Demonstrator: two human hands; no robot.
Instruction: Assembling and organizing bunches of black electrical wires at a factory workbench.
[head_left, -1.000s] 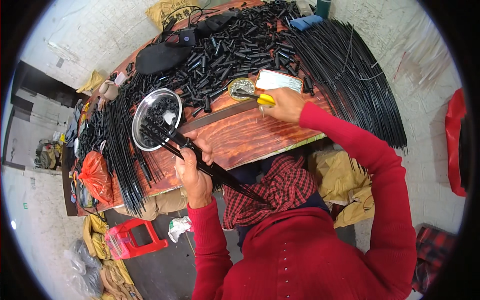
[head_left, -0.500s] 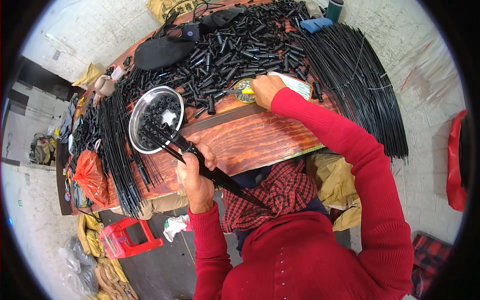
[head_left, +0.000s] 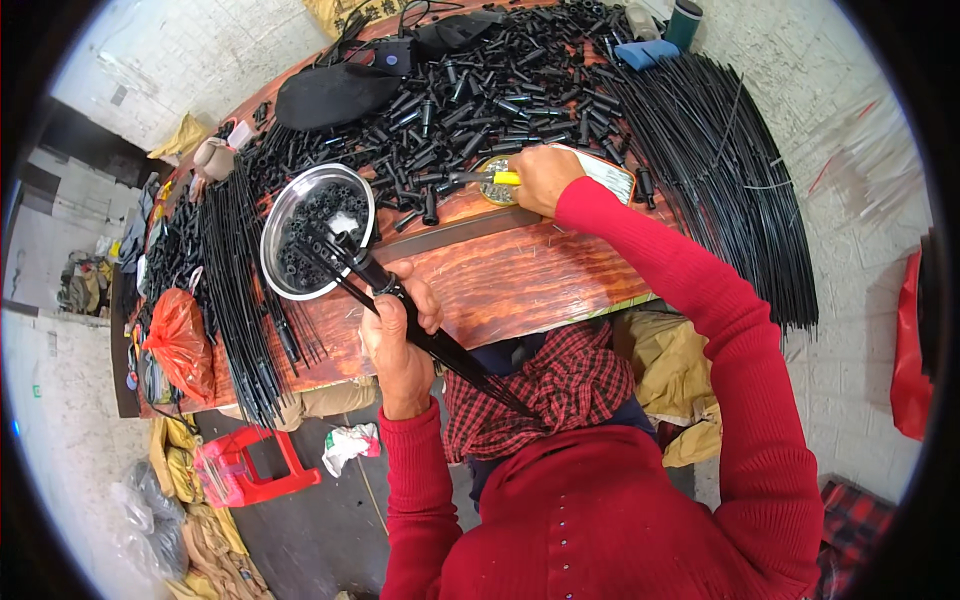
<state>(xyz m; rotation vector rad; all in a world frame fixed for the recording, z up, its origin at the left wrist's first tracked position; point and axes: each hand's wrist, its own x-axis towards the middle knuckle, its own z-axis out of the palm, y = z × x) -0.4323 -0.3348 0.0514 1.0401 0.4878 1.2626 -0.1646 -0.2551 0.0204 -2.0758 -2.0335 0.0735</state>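
My left hand is closed around a slanting bundle of thin black rods. A black tube sits at the bundle's upper end, and several rod tips fan out there over a metal bowl of small black rings. The lower rods reach down to the checked cloth on my lap. In my right hand is a tool with a yellow handle; its slim grey end lies over a round tin of small metal pieces. My fingers hide part of the handle. Behind this hand is a shallow white tray.
Black tubes lie heaped across the back of the wooden table. Long black rods are stacked at the right, with more rods at the left. A red bag rests at the left edge; a red stool stands below.
The view has shifted slightly, so the table items sit a little further right. Both hands keep their holds; the right hand and tool stay at the tin.
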